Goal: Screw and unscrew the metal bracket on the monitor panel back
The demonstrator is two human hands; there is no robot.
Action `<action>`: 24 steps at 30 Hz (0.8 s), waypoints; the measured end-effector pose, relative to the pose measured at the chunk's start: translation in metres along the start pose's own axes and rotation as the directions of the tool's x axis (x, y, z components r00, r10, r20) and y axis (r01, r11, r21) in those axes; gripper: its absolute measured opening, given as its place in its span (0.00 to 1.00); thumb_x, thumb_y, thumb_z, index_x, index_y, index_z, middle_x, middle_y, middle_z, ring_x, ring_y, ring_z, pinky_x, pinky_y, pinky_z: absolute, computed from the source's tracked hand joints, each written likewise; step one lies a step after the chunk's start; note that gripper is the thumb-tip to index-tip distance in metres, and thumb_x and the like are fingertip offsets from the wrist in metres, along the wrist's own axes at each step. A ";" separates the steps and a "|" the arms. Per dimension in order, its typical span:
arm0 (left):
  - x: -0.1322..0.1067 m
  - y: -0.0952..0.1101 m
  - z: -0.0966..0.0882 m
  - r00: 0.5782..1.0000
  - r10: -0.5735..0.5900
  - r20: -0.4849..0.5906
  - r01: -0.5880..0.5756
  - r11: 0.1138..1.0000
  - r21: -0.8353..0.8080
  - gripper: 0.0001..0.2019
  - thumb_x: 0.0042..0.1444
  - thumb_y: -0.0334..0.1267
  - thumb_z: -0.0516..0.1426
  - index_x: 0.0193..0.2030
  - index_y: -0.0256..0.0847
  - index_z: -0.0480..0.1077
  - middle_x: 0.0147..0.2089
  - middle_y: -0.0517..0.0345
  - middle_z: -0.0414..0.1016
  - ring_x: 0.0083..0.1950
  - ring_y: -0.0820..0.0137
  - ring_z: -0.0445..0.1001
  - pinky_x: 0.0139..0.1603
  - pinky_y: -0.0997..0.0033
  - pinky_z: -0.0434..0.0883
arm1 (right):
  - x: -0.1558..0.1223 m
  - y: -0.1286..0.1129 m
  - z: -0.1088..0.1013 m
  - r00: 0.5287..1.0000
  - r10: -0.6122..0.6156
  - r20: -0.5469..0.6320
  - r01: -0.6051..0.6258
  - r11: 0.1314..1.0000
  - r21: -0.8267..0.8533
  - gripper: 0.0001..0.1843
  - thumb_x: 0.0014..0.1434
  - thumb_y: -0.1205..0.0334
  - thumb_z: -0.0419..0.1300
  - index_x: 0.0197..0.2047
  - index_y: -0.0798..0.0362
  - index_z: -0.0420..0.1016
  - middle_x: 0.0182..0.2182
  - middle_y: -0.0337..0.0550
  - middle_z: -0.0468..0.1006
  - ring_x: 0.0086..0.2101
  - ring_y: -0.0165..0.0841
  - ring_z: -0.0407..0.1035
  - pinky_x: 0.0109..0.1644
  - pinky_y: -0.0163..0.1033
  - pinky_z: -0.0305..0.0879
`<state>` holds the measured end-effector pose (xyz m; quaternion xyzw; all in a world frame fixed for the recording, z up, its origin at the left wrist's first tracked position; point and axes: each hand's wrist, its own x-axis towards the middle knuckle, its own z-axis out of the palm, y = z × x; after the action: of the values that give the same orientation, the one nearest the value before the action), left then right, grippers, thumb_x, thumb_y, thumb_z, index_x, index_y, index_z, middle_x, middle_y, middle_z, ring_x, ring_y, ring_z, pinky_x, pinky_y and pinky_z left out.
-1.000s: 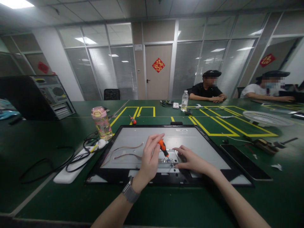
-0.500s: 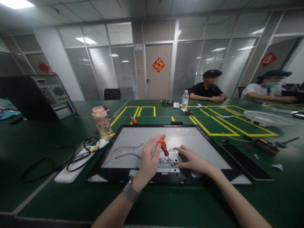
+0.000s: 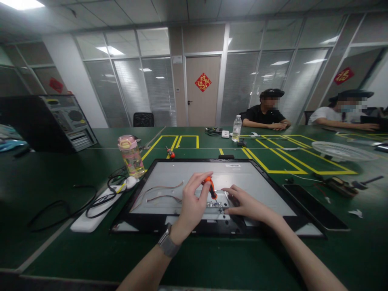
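A large flat display panel (image 3: 257, 178), grey-backed with a black frame, lies on the table in front of me. My left hand (image 3: 194, 200) is closed around the orange and black handle of a screwdriver (image 3: 212, 189). The screwdriver leans, its tip down at a small circuit board (image 3: 214, 205) near the panel's lower middle. Thumb and fingers spread, my right hand (image 3: 242, 204) rests at the right side of the board and its metal bracket (image 3: 224, 198). Thin wires (image 3: 162, 197) run left from the board, partly hidden by my left hand.
Left of the panel are a white power strip (image 3: 87, 220), black cables (image 3: 57, 210) and a pink-lidded bottle (image 3: 131, 155). A phone (image 3: 315, 206) lies to the right. Beyond the panel are another screwdriver (image 3: 170, 153) and a water bottle (image 3: 237, 128). Two people sit across the table.
The screwdriver handle has turned and tilted slightly in my left hand, whose fingers have shifted a little. My right hand stays in nearly the same place.
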<state>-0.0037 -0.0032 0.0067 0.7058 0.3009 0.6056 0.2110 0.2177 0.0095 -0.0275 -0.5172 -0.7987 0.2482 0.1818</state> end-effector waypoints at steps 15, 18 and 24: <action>-0.003 -0.004 0.002 0.989 0.051 -0.136 -0.037 0.994 0.107 0.04 0.55 0.34 0.64 0.38 0.41 0.74 0.32 0.61 0.68 0.34 0.70 0.69 0.38 0.71 0.67 | 0.000 0.002 0.000 1.000 0.000 0.001 0.000 1.000 -0.019 0.34 0.53 0.54 0.67 0.62 0.52 0.66 0.45 0.46 0.69 0.44 0.42 0.67 0.50 0.44 0.65; -0.003 -0.004 0.002 0.995 0.031 -0.093 -0.023 0.997 0.079 0.06 0.60 0.37 0.60 0.43 0.42 0.76 0.37 0.57 0.74 0.39 0.69 0.72 0.42 0.70 0.69 | 0.000 0.003 0.001 1.000 0.001 0.003 -0.001 1.000 -0.013 0.35 0.54 0.53 0.67 0.63 0.52 0.65 0.46 0.47 0.69 0.45 0.43 0.67 0.51 0.44 0.65; -0.005 -0.001 0.001 1.000 -0.009 -0.006 0.009 0.999 -0.037 0.13 0.68 0.38 0.51 0.52 0.40 0.74 0.50 0.49 0.78 0.52 0.65 0.76 0.54 0.63 0.71 | 0.002 0.005 0.002 1.000 -0.005 0.001 0.005 1.000 -0.014 0.36 0.53 0.54 0.67 0.63 0.52 0.65 0.46 0.47 0.69 0.44 0.42 0.67 0.50 0.43 0.65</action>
<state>-0.0033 -0.0061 0.0019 0.6985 0.2934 0.6124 0.2256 0.2190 0.0125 -0.0318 -0.5165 -0.8017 0.2423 0.1785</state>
